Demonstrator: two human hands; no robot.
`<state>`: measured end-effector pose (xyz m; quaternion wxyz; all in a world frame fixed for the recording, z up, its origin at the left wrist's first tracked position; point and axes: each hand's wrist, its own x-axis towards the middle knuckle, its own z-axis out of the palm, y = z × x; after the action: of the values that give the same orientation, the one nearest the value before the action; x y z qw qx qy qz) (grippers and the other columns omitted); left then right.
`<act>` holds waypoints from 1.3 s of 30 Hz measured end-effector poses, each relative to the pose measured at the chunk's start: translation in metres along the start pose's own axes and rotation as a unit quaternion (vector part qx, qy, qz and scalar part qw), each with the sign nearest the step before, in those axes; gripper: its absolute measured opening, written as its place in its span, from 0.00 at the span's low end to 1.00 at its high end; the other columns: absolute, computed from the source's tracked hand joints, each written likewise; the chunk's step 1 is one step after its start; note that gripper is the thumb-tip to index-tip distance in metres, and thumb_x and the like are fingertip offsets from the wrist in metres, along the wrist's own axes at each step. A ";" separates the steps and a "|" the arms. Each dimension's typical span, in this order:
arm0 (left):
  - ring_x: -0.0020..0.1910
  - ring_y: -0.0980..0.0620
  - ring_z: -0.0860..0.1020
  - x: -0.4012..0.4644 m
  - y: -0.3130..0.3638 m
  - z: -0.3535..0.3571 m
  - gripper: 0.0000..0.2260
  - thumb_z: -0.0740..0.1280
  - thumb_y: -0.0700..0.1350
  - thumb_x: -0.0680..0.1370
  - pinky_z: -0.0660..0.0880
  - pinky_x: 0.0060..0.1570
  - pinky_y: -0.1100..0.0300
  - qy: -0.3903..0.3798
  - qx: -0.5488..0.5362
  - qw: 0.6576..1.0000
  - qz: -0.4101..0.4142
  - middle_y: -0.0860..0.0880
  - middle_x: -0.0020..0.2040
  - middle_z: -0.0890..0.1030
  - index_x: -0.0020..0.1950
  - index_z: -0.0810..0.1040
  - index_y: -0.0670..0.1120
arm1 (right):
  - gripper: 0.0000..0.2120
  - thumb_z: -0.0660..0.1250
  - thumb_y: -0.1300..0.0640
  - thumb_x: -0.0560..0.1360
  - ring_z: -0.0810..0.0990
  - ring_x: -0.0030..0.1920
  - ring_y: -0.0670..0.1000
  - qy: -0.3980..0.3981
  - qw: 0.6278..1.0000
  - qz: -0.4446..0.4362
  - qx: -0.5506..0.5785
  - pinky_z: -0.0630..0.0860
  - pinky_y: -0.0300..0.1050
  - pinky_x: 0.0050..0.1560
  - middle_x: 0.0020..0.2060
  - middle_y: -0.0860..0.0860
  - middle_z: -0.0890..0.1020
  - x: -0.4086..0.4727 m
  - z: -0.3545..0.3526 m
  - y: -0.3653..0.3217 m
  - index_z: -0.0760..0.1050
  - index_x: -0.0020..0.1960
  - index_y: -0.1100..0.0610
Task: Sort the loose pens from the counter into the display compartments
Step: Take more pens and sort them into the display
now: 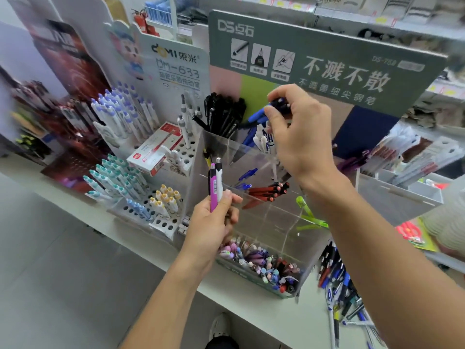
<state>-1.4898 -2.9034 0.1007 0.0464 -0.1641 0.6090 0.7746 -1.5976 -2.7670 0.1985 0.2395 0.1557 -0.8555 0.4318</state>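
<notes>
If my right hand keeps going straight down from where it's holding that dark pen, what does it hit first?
Most likely the blue and white pens standing in the clear compartment directly below your right hand, which holds the dark pen. Depth is hard to judge from one view, so the compartment's clear divider might come first.

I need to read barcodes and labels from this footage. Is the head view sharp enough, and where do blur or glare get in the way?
Head view: centre sharp, the pink pen barcode visible but unreadable; left displays and top shelves smeared by blur; wide-angle bending at edges; reflections haze the clear compartments.

Left hand [214,222] low with curled grip; right hand [299,132] raised higher, fingers pinched together.
</notes>
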 end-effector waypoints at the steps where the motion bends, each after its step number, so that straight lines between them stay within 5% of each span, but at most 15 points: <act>1: 0.25 0.55 0.62 -0.001 0.000 -0.001 0.12 0.61 0.50 0.85 0.58 0.24 0.61 -0.008 -0.004 1.000 -0.003 0.51 0.32 0.73 0.49 0.79 0.45 | 0.05 0.68 0.60 0.80 0.82 0.38 0.49 -0.009 1.000 0.012 -0.028 0.80 0.50 0.44 0.39 0.46 0.82 0.008 0.009 0.007 0.79 0.55 0.59; 4: 0.24 0.56 0.62 -0.001 -0.002 -0.005 0.12 0.61 0.50 0.85 0.60 0.21 0.65 -0.025 -0.013 1.000 -0.010 0.50 0.32 0.73 0.49 0.79 0.44 | 0.06 0.70 0.57 0.79 0.84 0.41 0.54 -0.044 0.993 0.048 -0.094 0.82 0.54 0.46 0.43 0.55 0.84 0.029 0.025 0.028 0.81 0.53 0.59; 10: 0.24 0.56 0.62 0.000 -0.001 -0.008 0.12 0.61 0.50 0.84 0.60 0.20 0.66 -0.036 -0.009 0.999 -0.021 0.50 0.32 0.72 0.51 0.79 0.43 | 0.15 0.74 0.50 0.76 0.81 0.46 0.56 -0.164 0.972 0.083 -0.148 0.75 0.45 0.46 0.45 0.57 0.83 0.053 0.035 0.025 0.82 0.52 0.62; 13: 0.23 0.57 0.59 0.001 0.005 -0.012 0.12 0.60 0.48 0.84 0.57 0.19 0.67 -0.080 -0.053 0.995 -0.033 0.50 0.32 0.69 0.51 0.79 0.42 | 0.15 0.68 0.48 0.80 0.81 0.43 0.52 -0.121 0.980 0.058 -0.146 0.78 0.48 0.48 0.44 0.53 0.85 0.043 0.019 0.009 0.83 0.51 0.59; 16: 0.22 0.58 0.56 0.001 0.007 -0.016 0.17 0.58 0.54 0.79 0.53 0.20 0.66 -0.182 -0.148 0.970 -0.063 0.50 0.30 0.63 0.45 0.78 0.43 | 0.15 0.65 0.49 0.82 0.76 0.32 0.42 -0.045 0.997 0.045 -0.050 0.76 0.46 0.39 0.33 0.47 0.82 0.003 -0.010 -0.006 0.83 0.42 0.56; 18: 0.22 0.58 0.56 0.001 0.007 -0.016 0.19 0.57 0.57 0.78 0.53 0.20 0.66 -0.245 -0.147 0.955 -0.085 0.51 0.30 0.61 0.43 0.78 0.44 | 0.16 0.67 0.46 0.80 0.72 0.27 0.42 -0.125 0.984 0.121 0.042 0.72 0.44 0.33 0.28 0.47 0.80 -0.033 -0.024 -0.011 0.83 0.39 0.54; 20: 0.22 0.59 0.56 0.001 0.006 -0.010 0.18 0.57 0.57 0.77 0.53 0.20 0.67 -0.294 -0.116 0.941 -0.121 0.51 0.30 0.61 0.43 0.78 0.44 | 0.11 0.68 0.47 0.78 0.71 0.26 0.42 -0.222 0.934 0.233 0.153 0.69 0.38 0.28 0.26 0.46 0.78 -0.061 -0.029 -0.005 0.84 0.45 0.52; 22: 0.22 0.59 0.56 -0.001 0.004 0.000 0.18 0.59 0.56 0.77 0.55 0.19 0.68 -0.313 -0.076 0.936 -0.145 0.51 0.30 0.62 0.43 0.81 0.45 | 0.08 0.68 0.53 0.79 0.68 0.25 0.44 -0.235 0.896 0.294 0.234 0.66 0.35 0.26 0.24 0.45 0.76 -0.079 -0.033 0.011 0.83 0.48 0.57; 28: 0.29 0.51 0.73 -0.011 -0.016 0.026 0.12 0.60 0.48 0.85 0.69 0.29 0.57 -0.259 0.195 0.946 -0.001 0.48 0.34 0.76 0.49 0.82 0.54 | 0.05 0.69 0.62 0.79 0.75 0.31 0.47 -0.270 0.885 0.307 0.222 0.76 0.38 0.34 0.31 0.53 0.79 -0.107 -0.066 0.052 0.82 0.46 0.61; 30: 0.35 0.49 0.79 -0.014 -0.021 0.037 0.11 0.61 0.47 0.85 0.75 0.36 0.53 -0.199 0.197 0.960 0.031 0.49 0.37 0.81 0.52 0.83 0.53 | 0.05 0.68 0.65 0.78 0.80 0.34 0.48 -0.226 0.899 0.295 0.232 0.79 0.41 0.37 0.34 0.53 0.83 -0.113 -0.074 0.055 0.83 0.48 0.59; 33: 0.48 0.49 0.83 -0.010 -0.021 0.047 0.11 0.60 0.47 0.84 0.79 0.48 0.55 -0.061 0.136 0.984 0.095 0.49 0.45 0.86 0.54 0.83 0.52 | 0.08 0.66 0.64 0.81 0.84 0.39 0.51 -0.031 0.949 0.220 0.223 0.83 0.46 0.41 0.38 0.52 0.84 -0.102 -0.085 0.047 0.82 0.50 0.56; 36: 0.49 0.51 0.83 -0.002 -0.009 0.047 0.13 0.59 0.47 0.84 0.80 0.48 0.56 -0.034 0.087 0.989 0.119 0.47 0.46 0.85 0.54 0.83 0.47 | 0.06 0.64 0.61 0.82 0.84 0.39 0.56 0.085 0.976 0.101 0.172 0.84 0.54 0.41 0.39 0.56 0.84 -0.072 -0.097 0.035 0.80 0.54 0.58; 39: 0.53 0.54 0.82 0.007 0.000 0.046 0.13 0.58 0.47 0.85 0.80 0.48 0.59 -0.005 0.089 0.986 0.142 0.56 0.51 0.85 0.53 0.82 0.49 | 0.06 0.64 0.54 0.81 0.83 0.38 0.57 0.132 0.988 0.048 0.063 0.81 0.61 0.39 0.37 0.53 0.83 -0.043 -0.102 0.034 0.80 0.51 0.53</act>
<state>-1.5053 -2.8599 0.1079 -0.0462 -0.0675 0.6927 0.7166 -1.5497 -2.6617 0.2046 0.3191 0.0704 -0.7938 0.5130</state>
